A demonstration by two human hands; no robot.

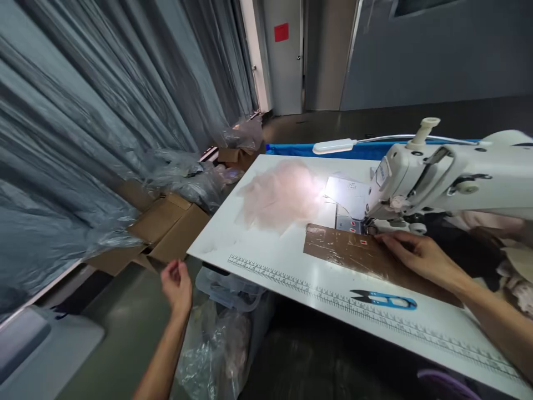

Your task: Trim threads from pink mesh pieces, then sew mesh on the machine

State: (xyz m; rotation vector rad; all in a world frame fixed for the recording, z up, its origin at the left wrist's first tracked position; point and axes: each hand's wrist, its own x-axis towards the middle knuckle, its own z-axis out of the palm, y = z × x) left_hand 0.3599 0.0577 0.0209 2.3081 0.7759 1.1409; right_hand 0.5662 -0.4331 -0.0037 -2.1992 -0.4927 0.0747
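Note:
My left hand (177,284) hangs in the air off the left edge of the white table (266,244), fingers loosely curled with nothing visible in them. My right hand (416,254) lies flat with fingers stretched on a brown taped patch (353,251) of the table, its fingertips just by the needle area of the white sewing machine (449,180). A heap of thin pale pink fabric (283,194) lies on the table to the left of the machine, lit by the machine's lamp (333,146).
Blue thread snips (387,300) lie by the printed ruler (333,294) along the table's near edge. Open cardboard boxes (166,228) and plastic bags (187,178) sit on the floor at the left against plastic sheeting. A clear bag (216,344) hangs under the table.

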